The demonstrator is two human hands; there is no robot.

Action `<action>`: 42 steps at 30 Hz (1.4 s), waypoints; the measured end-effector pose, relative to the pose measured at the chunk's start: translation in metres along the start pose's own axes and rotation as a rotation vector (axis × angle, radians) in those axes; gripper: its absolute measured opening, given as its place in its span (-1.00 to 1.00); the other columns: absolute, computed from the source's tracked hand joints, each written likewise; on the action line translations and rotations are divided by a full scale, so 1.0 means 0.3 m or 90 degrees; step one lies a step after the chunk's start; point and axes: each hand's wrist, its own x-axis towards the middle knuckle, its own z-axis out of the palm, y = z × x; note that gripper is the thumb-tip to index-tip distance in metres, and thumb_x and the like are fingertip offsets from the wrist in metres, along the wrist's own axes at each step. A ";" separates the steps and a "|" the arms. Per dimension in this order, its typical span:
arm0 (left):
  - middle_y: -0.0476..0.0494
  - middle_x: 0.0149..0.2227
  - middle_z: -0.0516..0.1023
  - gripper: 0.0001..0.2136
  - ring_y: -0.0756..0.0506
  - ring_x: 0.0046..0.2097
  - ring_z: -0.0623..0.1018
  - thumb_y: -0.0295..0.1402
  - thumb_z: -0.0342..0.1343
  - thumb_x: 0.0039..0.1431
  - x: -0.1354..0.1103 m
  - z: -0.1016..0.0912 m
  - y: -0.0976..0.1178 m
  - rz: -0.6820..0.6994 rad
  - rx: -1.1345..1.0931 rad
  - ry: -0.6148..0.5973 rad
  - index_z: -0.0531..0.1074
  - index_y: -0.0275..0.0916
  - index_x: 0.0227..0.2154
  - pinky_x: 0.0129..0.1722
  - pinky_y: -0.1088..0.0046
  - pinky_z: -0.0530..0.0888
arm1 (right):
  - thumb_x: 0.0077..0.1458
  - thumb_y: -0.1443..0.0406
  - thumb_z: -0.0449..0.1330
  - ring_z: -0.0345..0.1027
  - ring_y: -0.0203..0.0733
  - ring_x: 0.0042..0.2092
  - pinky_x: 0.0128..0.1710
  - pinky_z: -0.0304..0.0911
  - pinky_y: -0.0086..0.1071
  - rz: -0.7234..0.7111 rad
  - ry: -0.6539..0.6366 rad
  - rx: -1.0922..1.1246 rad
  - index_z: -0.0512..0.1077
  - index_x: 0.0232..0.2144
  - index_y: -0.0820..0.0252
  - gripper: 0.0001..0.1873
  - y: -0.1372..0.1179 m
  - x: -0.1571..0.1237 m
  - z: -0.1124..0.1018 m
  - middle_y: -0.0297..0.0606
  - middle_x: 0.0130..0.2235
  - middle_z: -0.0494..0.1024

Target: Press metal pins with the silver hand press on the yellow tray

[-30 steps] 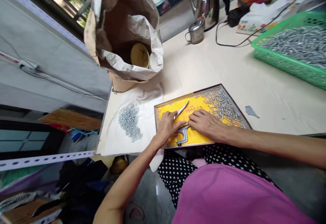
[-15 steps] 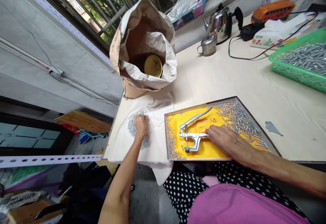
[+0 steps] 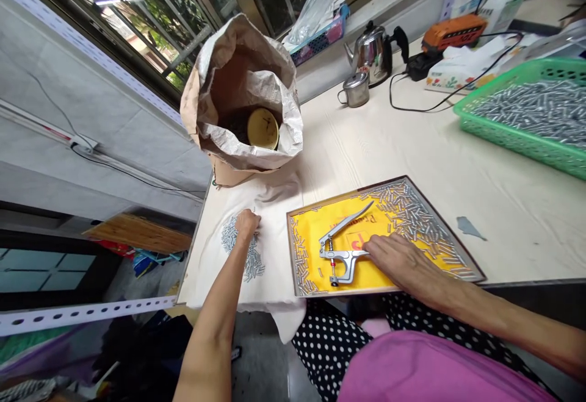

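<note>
My left hand (image 3: 248,222) is at the upper right of a pile of small silvery metal pieces (image 3: 232,237) on a pale cloth (image 3: 274,255). Its fingers are curled downward and closed; what they pinch, if anything, is hidden. My right hand (image 3: 397,258) wraps around the lower handle of silver snap-fastener pliers (image 3: 344,258). The upper handle slants up free of the hand, and the jaws stand apart. Both rest over a shallow tray (image 3: 290,255) lined with yellow, where short thin metal pieces (image 3: 419,210) lie along the sides.
An open paper-and-plastic sack (image 3: 224,161) with a yellow cup (image 3: 262,129) inside stands behind my left hand. A green basket (image 3: 513,136) of metal pieces sits at the right. Farther back are a kettle (image 3: 376,54), a metal mug (image 3: 356,91) and an orange battery tool (image 3: 451,33).
The view has shifted, so the bench things appear slightly left. My left hand stays by the pile with fingers curled. My right hand keeps its grip on the pliers.
</note>
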 end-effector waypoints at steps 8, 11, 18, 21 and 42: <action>-0.32 -0.30 0.67 -0.93 -0.23 -0.17 0.64 -0.47 0.18 0.02 -0.028 -0.015 -0.012 0.068 -0.060 0.043 0.56 -0.29 -0.45 -0.24 0.39 0.44 | 0.31 0.48 -0.06 0.28 -0.16 -0.27 -0.18 0.04 -0.27 -0.016 -0.040 0.009 0.31 -0.19 0.18 -0.81 0.005 -0.003 -0.009 -0.26 -0.27 0.44; -0.35 -0.26 0.66 -0.86 -0.26 -0.11 0.61 -0.48 0.10 0.07 -0.041 -0.027 -0.017 0.102 -0.089 0.074 0.57 -0.34 -0.37 -0.19 0.35 0.44 | 0.32 0.47 -0.05 0.29 -0.15 -0.25 -0.15 0.03 -0.26 -0.010 -0.060 -0.004 0.32 -0.14 0.20 -0.80 0.006 0.000 -0.012 -0.25 -0.26 0.46; -0.11 -0.35 0.63 -0.78 -0.05 -0.40 0.53 -0.27 0.19 0.04 -0.292 -0.035 0.018 0.189 -0.426 -0.031 0.56 -0.33 -0.33 -0.41 0.47 0.42 | 0.30 0.48 -0.04 0.31 -0.15 -0.22 -0.13 0.07 -0.23 0.018 -0.154 -0.009 0.31 -0.03 0.22 -0.74 0.013 0.008 -0.023 -0.19 -0.17 0.47; -0.04 -0.48 0.54 -0.72 0.04 -0.53 0.40 -0.18 0.30 -0.06 -0.508 -0.001 0.074 0.249 -0.585 -0.218 0.54 -0.31 -0.39 -0.50 0.51 0.35 | 0.25 0.51 -0.04 0.30 -0.12 -0.17 -0.10 0.09 -0.20 0.011 -0.178 0.011 0.30 -0.01 0.21 -0.68 0.019 0.013 -0.033 -0.15 -0.10 0.45; 0.01 -0.57 0.48 -0.65 0.07 -0.64 0.33 -0.08 0.33 -0.07 -0.732 0.060 0.141 0.146 -0.649 -0.342 0.48 -0.29 -0.39 -0.65 0.55 0.27 | 0.32 0.45 -0.01 0.20 -0.08 -0.15 -0.18 0.02 -0.23 -0.014 -0.163 -0.070 0.42 -0.21 0.22 -0.79 0.060 0.098 -0.041 -0.15 -0.21 0.47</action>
